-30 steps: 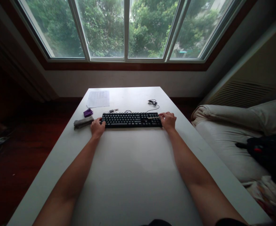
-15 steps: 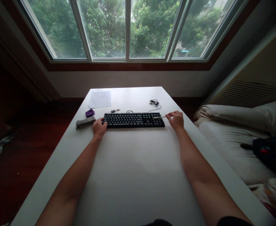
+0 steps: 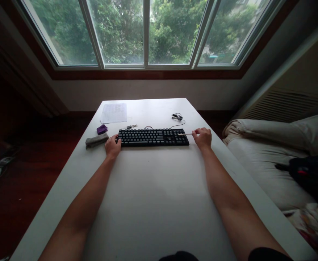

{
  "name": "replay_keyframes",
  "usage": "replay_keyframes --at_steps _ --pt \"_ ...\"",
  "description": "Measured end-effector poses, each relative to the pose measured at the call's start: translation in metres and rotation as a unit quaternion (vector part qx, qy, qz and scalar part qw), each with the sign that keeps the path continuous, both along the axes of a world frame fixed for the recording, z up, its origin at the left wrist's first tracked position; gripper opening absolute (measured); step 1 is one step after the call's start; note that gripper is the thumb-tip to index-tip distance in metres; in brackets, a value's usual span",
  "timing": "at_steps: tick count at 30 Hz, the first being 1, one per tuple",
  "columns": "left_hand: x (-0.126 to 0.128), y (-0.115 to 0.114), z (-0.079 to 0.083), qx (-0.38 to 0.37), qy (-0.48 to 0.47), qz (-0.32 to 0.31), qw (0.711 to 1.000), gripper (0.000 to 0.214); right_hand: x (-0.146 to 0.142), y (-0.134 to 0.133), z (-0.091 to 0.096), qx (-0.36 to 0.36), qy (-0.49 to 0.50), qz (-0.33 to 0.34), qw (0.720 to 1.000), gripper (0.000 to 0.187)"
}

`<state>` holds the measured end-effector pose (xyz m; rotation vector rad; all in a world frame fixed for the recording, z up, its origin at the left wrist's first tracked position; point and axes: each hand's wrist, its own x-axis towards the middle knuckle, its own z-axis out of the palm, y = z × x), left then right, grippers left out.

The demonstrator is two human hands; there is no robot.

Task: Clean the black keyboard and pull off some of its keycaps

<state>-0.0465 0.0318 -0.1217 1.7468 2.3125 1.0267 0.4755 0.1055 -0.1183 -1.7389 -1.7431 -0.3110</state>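
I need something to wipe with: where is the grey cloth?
Head view: the grey cloth lies at the left of the table, beside the left hand and the keyboard, a purple thing just behind it.

We can read no text anywhere. The sheet of paper (image 3: 113, 112) at the far left of the table (image 3: 153, 203) carries faint print, too small for us to make out, and the key legends on the black keyboard (image 3: 153, 137) are likewise illegible.
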Motion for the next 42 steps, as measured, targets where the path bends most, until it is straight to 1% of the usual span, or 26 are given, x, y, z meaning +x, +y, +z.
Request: replay_keyframes --at_steps 2,4,6,9,11,13,16,18,21,25,28,30,35,37,39,42 --pt "0.000 0.000 0.000 0.002 0.001 -0.003 1.000 0.038 0.010 -0.002 -0.003 0.002 0.008 -0.031 0.999 0.026" --pt "0.001 0.000 0.000 0.005 0.004 -0.003 1.000 0.038 0.009 -0.005 -0.004 0.004 0.010 -0.041 0.999 0.026" --pt "0.001 -0.001 0.000 0.006 0.005 -0.002 1.000 0.038 -0.003 -0.006 -0.002 0.004 0.004 -0.031 0.999 0.026" --pt "0.001 -0.001 0.001 0.005 0.002 -0.002 1.000 0.038 -0.022 -0.005 0.001 0.004 -0.011 0.003 1.000 0.027" --pt "0.001 -0.001 0.002 0.002 -0.002 -0.002 1.000 0.038 -0.022 -0.002 0.002 0.004 -0.013 0.010 1.000 0.026" --pt "0.001 -0.001 0.002 -0.003 -0.004 -0.001 1.000 0.038 -0.011 0.000 -0.001 0.006 -0.006 -0.014 1.000 0.024" --pt "0.001 -0.001 0.002 -0.001 -0.004 -0.001 1.000 0.038 0.015 0.003 -0.009 0.008 0.017 -0.077 0.997 0.021" --pt "0.001 -0.001 0.001 0.003 -0.003 0.000 1.000 0.038 0.026 0.004 -0.014 0.005 0.033 -0.111 0.993 0.019" --pt "0.001 -0.001 0.001 0.009 -0.006 -0.002 1.000 0.038 0.029 0.006 -0.018 0.003 0.046 -0.139 0.989 0.019" --pt "0.002 -0.001 0.002 0.003 -0.007 0.001 1.000 0.038 0.025 0.005 -0.018 0.007 0.061 -0.182 0.981 0.027" --pt "0.002 -0.002 0.003 -0.001 -0.005 0.004 1.000 0.038 0.029 0.002 -0.018 0.012 0.074 -0.219 0.973 0.028" --pt "0.003 -0.002 0.004 -0.004 -0.003 0.004 1.000 0.038 0.030 0.001 -0.018 0.015 0.072 -0.215 0.974 0.026" --pt "0.004 -0.002 0.003 -0.006 -0.003 0.002 1.000 0.039 0.012 0.003 -0.014 0.027 0.023 -0.138 0.990 0.027" --pt "0.003 -0.002 0.003 -0.003 -0.005 0.001 1.000 0.039 0.008 0.004 -0.012 0.030 0.012 -0.126 0.992 0.026" --pt "0.003 -0.002 0.003 0.000 -0.007 -0.001 1.000 0.039 0.012 0.002 -0.012 0.027 0.017 -0.138 0.990 0.024" --pt "0.004 -0.002 0.004 0.000 -0.005 0.001 1.000 0.039 0.026 -0.002 -0.012 0.007 0.042 -0.183 0.982 0.022"
